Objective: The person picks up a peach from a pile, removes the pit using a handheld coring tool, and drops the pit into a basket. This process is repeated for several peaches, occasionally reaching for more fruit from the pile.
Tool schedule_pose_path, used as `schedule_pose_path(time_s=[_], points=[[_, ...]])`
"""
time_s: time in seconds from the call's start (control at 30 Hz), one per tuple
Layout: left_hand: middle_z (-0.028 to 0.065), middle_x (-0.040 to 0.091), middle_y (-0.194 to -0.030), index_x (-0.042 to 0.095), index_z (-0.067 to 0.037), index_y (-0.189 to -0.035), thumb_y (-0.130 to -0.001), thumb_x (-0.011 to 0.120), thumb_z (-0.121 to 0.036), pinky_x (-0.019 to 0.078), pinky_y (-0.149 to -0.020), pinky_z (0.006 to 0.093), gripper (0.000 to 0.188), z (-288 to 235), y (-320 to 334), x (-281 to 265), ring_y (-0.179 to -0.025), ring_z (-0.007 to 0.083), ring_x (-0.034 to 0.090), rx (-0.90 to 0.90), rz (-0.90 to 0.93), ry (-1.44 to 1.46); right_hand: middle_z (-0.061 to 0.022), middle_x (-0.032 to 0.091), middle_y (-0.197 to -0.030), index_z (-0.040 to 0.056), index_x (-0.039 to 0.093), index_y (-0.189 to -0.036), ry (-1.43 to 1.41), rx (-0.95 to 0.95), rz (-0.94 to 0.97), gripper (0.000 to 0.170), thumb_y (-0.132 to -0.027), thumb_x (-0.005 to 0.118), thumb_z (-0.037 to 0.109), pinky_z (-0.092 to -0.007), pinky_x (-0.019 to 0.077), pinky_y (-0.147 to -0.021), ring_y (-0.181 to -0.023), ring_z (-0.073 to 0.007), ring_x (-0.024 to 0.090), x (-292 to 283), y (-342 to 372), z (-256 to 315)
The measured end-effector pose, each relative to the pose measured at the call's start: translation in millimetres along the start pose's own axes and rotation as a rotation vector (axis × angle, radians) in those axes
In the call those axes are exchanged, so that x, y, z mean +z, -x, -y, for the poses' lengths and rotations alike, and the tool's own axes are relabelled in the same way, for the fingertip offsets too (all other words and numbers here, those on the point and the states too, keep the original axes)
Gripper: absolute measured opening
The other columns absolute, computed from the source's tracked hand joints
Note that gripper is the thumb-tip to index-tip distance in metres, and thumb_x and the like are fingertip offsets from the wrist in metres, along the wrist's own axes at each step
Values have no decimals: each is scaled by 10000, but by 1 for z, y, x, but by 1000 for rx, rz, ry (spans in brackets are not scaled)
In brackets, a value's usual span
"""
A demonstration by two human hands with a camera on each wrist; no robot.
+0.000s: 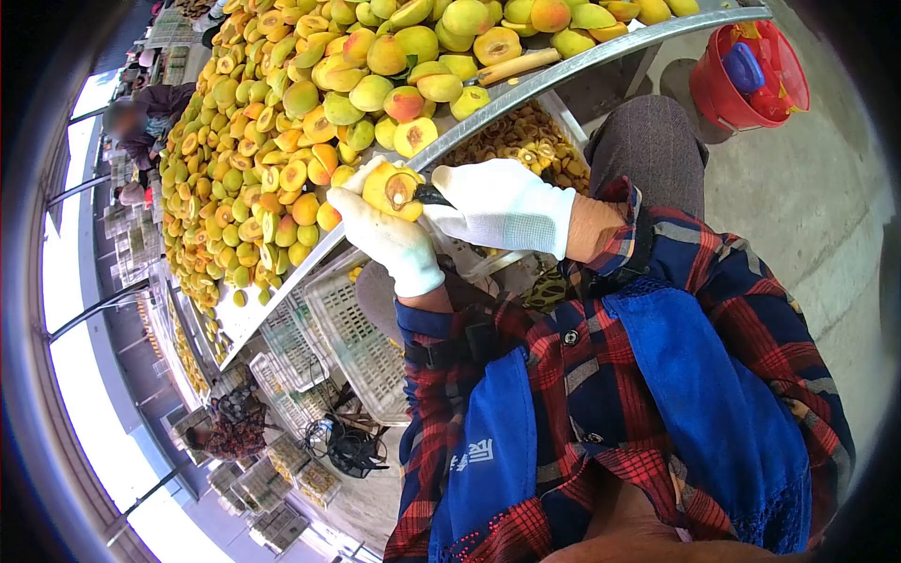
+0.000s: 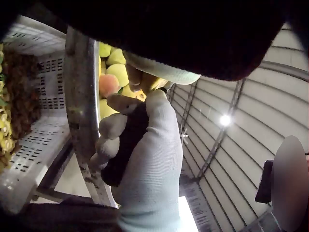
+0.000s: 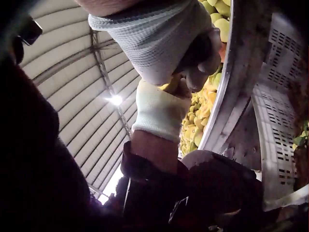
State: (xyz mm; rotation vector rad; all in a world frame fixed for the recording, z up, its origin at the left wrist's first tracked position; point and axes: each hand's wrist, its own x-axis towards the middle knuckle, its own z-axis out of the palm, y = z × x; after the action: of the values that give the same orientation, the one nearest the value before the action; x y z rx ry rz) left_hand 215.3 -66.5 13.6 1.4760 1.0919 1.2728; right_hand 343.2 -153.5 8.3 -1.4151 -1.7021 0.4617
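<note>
In the head view, the gloved left hand grips a yellow fruit half at the table edge, its cut face and pit showing. Beside it, the gloved right hand holds a black tool against the fruit near the pit; the tool's tip is hidden. From the left wrist, the right hand is seen with fingers curled round the dark handle, touching the left hand. The right wrist view shows the right hand above the left hand, with little of the fruit visible.
Whole and halved fruits cover the metal-edged table, where a wooden-handled tool lies. Below are a crate of brown and yellow pieces and stacked pale crates. A red bucket stands upper right.
</note>
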Motion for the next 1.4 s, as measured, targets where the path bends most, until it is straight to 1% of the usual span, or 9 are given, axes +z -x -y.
schedule_pose_path(time_s=[0.2,0.53,0.7,0.93,1.0,1.07,1.17,1.3,1.4], points=[[122,637,-921,527,20,-993,-1039,343,-281,511,-749,296,356,-4,5,6,-797,174,612,-27,-25,-20,-91,579,-640,29,549,-903,-747,538,471,373,-952,514,397,-331,481,-453,-520,-204,595,-9,-8,4],[97,676,-856,665,45,-964,-1024,442,-352,459,-666,219,459,-12,-7,-19,-742,124,599,61,330,-144,8,477,-552,43,592,-834,-1336,753,802,427,-952,502,444,-217,334,-364,-411,-72,409,-20,-8,-5],[110,661,-856,611,5,-967,-1011,414,-448,500,-593,269,496,-7,7,5,-646,167,597,136,-50,80,3,458,-529,49,602,-863,-1839,694,915,435,-994,424,424,-251,310,-342,-381,-96,380,1,-4,-9],[94,617,-868,559,-34,-1056,-980,382,-554,501,-523,307,555,5,3,-14,-656,221,603,-535,249,617,-88,562,-585,35,602,-916,-836,405,726,440,-963,466,450,-282,439,-419,-455,-141,543,7,-8,-2],[91,629,-935,559,-50,-1081,-966,382,-588,501,-534,313,578,8,-10,-24,-696,230,612,-654,313,750,-106,617,-698,25,589,-945,-282,-293,31,406,-954,476,415,-285,479,-472,-544,-148,594,38,0,-7],[102,647,-951,567,-58,-1087,-958,373,-610,516,-570,319,599,0,-15,-29,-712,240,615,-632,47,688,-73,615,-737,38,589,-972,-190,-309,37,358,-949,482,379,-297,496,-507,-606,-146,605,39,11,-10],[121,665,-938,590,-52,-1078,-989,389,-510,524,-655,332,507,-8,-22,-63,-821,252,646,-223,-50,239,-6,558,-666,32,610,-954,-1597,1077,563,350,-959,489,360,-285,446,-454,-543,-138,534,32,9,-24],[175,661,-949,647,-14,-1030,-932,569,-321,493,-775,379,332,12,-54,-175,-861,296,638,102,-78,-942,-34,577,-678,40,620,-915,-1506,1170,351,370,-954,507,390,-285,454,-457,-557,-153,549,29,16,-18],[182,674,-962,676,-10,-1004,-912,595,-356,490,-813,384,367,9,-64,-178,-874,315,639,35,-55,-1062,-36,587,-698,75,659,-1047,-1297,1153,315,405,-965,481,430,-295,464,-479,-540,-155,543,31,10,-11]])
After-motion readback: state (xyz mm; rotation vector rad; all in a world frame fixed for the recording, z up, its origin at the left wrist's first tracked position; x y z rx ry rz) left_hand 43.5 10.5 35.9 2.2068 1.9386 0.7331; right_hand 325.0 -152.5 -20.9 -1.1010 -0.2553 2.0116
